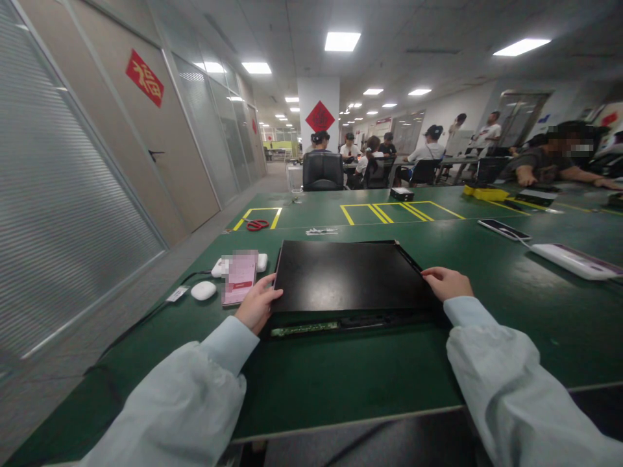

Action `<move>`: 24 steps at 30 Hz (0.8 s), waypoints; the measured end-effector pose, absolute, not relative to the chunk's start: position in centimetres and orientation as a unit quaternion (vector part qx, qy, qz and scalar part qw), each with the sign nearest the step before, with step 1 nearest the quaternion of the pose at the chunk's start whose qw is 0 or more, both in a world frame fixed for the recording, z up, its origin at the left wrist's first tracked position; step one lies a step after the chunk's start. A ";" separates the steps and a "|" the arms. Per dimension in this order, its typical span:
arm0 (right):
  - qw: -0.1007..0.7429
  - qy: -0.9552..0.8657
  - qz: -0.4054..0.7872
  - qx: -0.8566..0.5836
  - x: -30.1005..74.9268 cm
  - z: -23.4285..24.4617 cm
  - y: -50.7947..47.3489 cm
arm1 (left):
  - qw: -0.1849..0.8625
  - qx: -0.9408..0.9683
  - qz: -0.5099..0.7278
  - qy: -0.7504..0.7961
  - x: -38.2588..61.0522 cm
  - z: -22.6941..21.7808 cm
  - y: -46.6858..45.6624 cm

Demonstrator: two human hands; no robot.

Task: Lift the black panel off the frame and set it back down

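While the left hand [257,303] and the right hand [448,284] grasp the black panel [350,275] by its nine and three o'clock edges, its near edge sits over a green strip [304,329]. Bare green tabletop [360,376] gives open room at six o'clock, down to the table's near edge. Far off at ten, the red door sign [145,78] reads 福; the phone's [246,275] screen text is illegible. That phone lies at nine, just beside the left hand, red-handled scissors [257,225] at ten, a white device [574,259] at three, well apart.
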State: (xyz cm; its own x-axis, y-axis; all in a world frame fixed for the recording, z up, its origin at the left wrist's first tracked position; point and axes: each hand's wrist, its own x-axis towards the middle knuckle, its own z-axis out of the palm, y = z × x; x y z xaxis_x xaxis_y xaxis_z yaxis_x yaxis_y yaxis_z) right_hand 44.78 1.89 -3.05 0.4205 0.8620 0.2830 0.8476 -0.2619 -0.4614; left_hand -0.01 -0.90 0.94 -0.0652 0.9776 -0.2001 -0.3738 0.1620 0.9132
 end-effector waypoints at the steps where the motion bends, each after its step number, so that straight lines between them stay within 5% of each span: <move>1: 0.284 -0.539 0.017 -0.793 44.7 -3.0 1.9 | 0.603 0.321 0.560 0.468 0.0 1.0 -0.9; 24: 0.299 -0.617 0.125 -0.717 44.8 -3.4 2.0 | 0.591 0.301 0.581 0.471 -0.9 0.4 -0.2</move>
